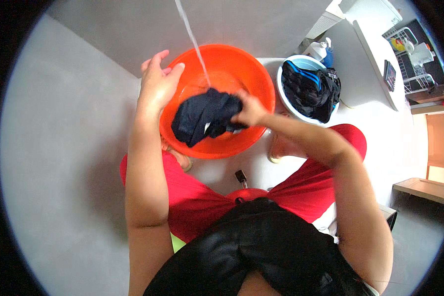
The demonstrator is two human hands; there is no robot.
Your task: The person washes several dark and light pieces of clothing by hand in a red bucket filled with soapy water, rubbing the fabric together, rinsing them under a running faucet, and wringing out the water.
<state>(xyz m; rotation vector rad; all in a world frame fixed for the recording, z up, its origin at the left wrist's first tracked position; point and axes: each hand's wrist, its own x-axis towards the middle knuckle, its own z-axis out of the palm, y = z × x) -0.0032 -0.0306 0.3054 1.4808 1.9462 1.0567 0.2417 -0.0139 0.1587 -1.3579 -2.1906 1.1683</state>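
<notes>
In front of me on the floor is a round orange basin (217,52). A bunched dark navy garment (202,116) with a small white patch is in it. At the garment's right end, my right hand (251,109) grips the cloth, slightly blurred. My left hand (160,81) hovers by the basin's upper left rim with its fingers apart and nothing in them. From above, a thin stream of water (192,37) falls into the basin just behind the garment.
A pale blue tub (282,89) of black clothes with a blue stripe stands right of the basin. Behind it are a white bottle (315,51) and a blue bottle (328,55). Grey walls bound the left and back. A phone (389,75) lies on a white ledge at right.
</notes>
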